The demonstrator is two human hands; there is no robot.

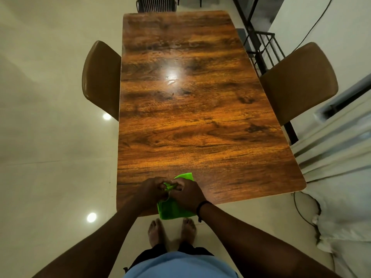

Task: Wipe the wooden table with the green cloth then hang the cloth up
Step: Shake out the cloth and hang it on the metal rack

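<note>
The green cloth [173,209] is bunched at the near edge of the wooden table [190,109], its lower part hanging past the edge and a corner poking out beyond the fingers. My left hand [151,190] and my right hand [187,192] meet over it, and the fingers of both pinch a fold of the cloth between them. A black band is on the right wrist. The tabletop is glossy with a bright light reflection near its middle.
A brown chair [100,79] stands at the table's left side, another brown chair [299,83] at the right, and a dark chair [156,4] at the far end. A black metal rack [261,47] and a white curtain [337,149] are on the right. My bare feet are on the tiled floor.
</note>
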